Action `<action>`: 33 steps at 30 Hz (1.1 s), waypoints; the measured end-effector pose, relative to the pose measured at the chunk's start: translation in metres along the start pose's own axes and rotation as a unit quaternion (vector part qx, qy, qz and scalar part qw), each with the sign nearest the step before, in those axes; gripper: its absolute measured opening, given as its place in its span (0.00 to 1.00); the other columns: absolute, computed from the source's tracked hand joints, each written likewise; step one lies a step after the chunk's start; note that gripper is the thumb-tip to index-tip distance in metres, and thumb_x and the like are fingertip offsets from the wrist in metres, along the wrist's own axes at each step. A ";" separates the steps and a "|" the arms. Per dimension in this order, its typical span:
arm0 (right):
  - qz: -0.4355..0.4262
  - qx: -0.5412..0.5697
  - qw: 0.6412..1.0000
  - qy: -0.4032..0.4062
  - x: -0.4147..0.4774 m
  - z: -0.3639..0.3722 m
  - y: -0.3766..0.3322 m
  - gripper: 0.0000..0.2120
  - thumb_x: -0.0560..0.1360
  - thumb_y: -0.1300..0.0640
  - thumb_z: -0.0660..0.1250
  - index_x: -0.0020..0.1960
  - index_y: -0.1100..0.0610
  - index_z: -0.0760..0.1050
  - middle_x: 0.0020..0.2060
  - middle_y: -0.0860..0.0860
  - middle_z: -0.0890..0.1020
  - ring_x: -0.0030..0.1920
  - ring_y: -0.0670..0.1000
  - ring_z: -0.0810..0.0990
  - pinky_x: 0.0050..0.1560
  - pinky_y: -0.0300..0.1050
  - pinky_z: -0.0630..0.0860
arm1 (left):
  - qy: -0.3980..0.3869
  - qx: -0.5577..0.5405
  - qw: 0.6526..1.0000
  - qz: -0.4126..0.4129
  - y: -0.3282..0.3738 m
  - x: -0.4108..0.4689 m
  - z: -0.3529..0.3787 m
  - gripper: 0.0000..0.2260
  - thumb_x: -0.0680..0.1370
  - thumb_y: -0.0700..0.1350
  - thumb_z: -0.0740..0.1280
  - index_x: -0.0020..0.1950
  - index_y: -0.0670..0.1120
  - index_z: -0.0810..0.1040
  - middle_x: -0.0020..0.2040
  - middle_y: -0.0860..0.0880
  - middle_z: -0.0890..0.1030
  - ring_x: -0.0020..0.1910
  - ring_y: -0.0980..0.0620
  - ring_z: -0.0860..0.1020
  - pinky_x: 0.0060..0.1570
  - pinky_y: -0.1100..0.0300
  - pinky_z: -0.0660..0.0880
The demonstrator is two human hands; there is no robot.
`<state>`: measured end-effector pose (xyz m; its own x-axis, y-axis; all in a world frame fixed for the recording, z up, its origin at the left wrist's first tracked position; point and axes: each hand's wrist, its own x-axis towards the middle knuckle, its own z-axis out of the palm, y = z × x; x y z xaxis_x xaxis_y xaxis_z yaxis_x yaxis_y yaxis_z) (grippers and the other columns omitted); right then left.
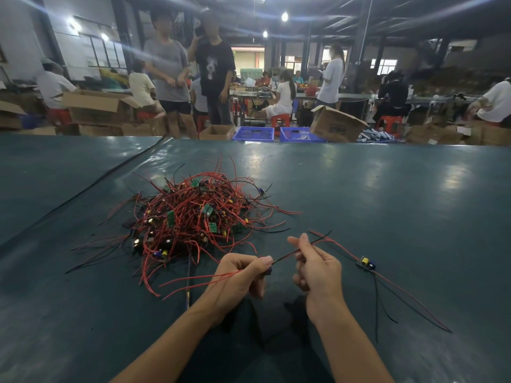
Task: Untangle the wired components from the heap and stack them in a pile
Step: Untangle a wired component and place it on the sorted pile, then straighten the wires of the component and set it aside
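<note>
Beyond the far edge of the dark green sheet-covered table (401, 194) stand a blue slatted plastic crate (253, 133), contents not discernible, and beside it a second blue crate (301, 134) holding pale items too small to identify. An open brown cardboard box (217, 132) stands just left of them.

Both forearms enter from the lower edge. The left hand (240, 275) pinches a small wired component (268, 270) between thumb and curled fingers, its red wires trailing leftward. The right hand (315, 265) pinches that component's black wire (284, 257) between thumb and forefinger, the other fingers curled.

The tangled heap of red-wired green circuit boards (190, 217) lies ahead-left of the hands. One separated component (366, 263) lies on the table to the right.
</note>
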<state>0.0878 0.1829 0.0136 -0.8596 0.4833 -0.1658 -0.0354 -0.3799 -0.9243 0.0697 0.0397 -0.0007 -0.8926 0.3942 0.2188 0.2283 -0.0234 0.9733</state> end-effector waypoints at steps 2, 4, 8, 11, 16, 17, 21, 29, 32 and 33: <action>-0.001 0.027 1.000 0.016 0.004 -0.005 -0.001 0.14 0.77 0.51 0.69 0.37 0.56 0.85 0.24 0.46 0.69 0.19 0.42 0.62 0.18 0.35 0.61 | -0.005 -0.005 1.000 0.002 0.001 -0.001 0.000 0.20 0.70 0.59 0.67 0.23 0.48 0.74 0.23 0.47 0.76 0.24 0.53 0.74 0.35 0.67 0.71; -0.013 0.027 0.999 0.021 0.006 -0.007 0.001 0.15 0.78 0.49 0.68 0.38 0.55 0.85 0.26 0.47 0.70 0.20 0.42 0.62 0.19 0.35 0.61 | -0.001 -0.009 1.000 0.002 0.000 -0.002 -0.001 0.20 0.71 0.57 0.67 0.22 0.49 0.73 0.23 0.48 0.75 0.23 0.54 0.73 0.35 0.69 0.71; -0.024 -0.036 0.997 -0.057 -0.001 -0.004 0.007 0.19 0.76 0.43 0.67 0.37 0.56 0.84 0.25 0.46 0.72 0.22 0.43 0.64 0.21 0.36 0.62 | 0.040 -0.074 0.996 -0.035 0.000 -0.003 -0.010 0.23 0.73 0.56 0.68 0.21 0.48 0.70 0.22 0.47 0.71 0.22 0.55 0.70 0.29 0.67 0.69; -0.069 -0.124 0.981 -0.136 -0.012 0.006 0.014 0.24 0.70 0.35 0.67 0.36 0.58 0.74 0.24 0.46 0.66 0.24 0.44 0.63 0.25 0.35 0.63 | 0.034 -0.084 0.993 -0.070 -0.001 -0.001 -0.015 0.27 0.71 0.66 0.67 0.21 0.49 0.68 0.23 0.48 0.71 0.24 0.53 0.69 0.31 0.63 0.68; -0.107 -0.145 0.949 -0.259 -0.028 0.015 0.028 0.31 0.73 0.35 0.62 0.31 0.63 0.70 0.23 0.54 0.69 0.25 0.51 0.67 0.29 0.41 0.69 | -0.027 -0.093 0.990 -0.099 -0.003 -0.004 -0.013 0.29 0.64 0.75 0.67 0.29 0.47 0.75 0.24 0.52 0.70 0.24 0.55 0.66 0.27 0.64 0.66; -0.096 -0.154 0.951 -0.249 -0.029 0.016 0.028 0.32 0.76 0.38 0.62 0.32 0.67 0.71 0.26 0.60 0.73 0.28 0.58 0.73 0.34 0.47 0.76 | -0.026 -0.091 0.989 -0.112 -0.003 -0.004 -0.013 0.29 0.63 0.75 0.68 0.29 0.48 0.75 0.25 0.51 0.70 0.24 0.55 0.66 0.27 0.65 0.66; 0.037 -0.079 0.989 -0.119 -0.024 0.016 0.021 0.25 0.79 0.46 0.64 0.33 0.64 0.78 0.28 0.56 0.81 0.30 0.56 0.80 0.36 0.47 0.79 | -0.001 -0.105 0.988 -0.115 -0.002 -0.004 -0.012 0.23 0.66 0.68 0.66 0.31 0.48 0.79 0.27 0.50 0.75 0.25 0.55 0.72 0.28 0.66 0.70; 0.131 0.254 0.953 0.099 0.003 -0.018 -0.008 0.18 0.79 0.53 0.58 0.31 0.52 0.61 0.17 0.45 0.58 0.15 0.45 0.54 0.17 0.31 0.51 | 0.137 0.206 0.961 0.124 -0.011 -0.004 -0.023 0.14 0.73 0.58 0.68 0.35 0.49 0.81 0.33 0.52 0.80 0.34 0.56 0.77 0.36 0.59 0.74; 0.145 0.285 0.942 0.098 0.010 -0.027 -0.010 0.18 0.81 0.50 0.54 0.33 0.53 0.65 0.17 0.45 0.59 0.15 0.44 0.55 0.16 0.30 0.51 | 0.152 0.372 0.892 0.208 -0.017 -0.002 -0.034 0.12 0.75 0.54 0.67 0.41 0.47 0.82 0.47 0.54 0.81 0.49 0.57 0.77 0.51 0.62 0.72; 0.150 0.285 0.942 0.092 0.012 -0.029 -0.010 0.18 0.81 0.50 0.53 0.34 0.54 0.67 0.17 0.45 0.60 0.14 0.44 0.55 0.16 0.30 0.52 | 0.156 0.407 0.875 0.211 -0.019 0.000 -0.037 0.11 0.74 0.53 0.68 0.44 0.47 0.83 0.52 0.53 0.80 0.54 0.55 0.76 0.56 0.59 0.72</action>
<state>0.0922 0.2150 0.0107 -0.7741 0.3953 -0.4945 -0.1186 -0.8579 -0.5000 0.0512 0.0064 -0.0162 -0.6963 0.2352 0.6781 0.6502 0.6067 0.4572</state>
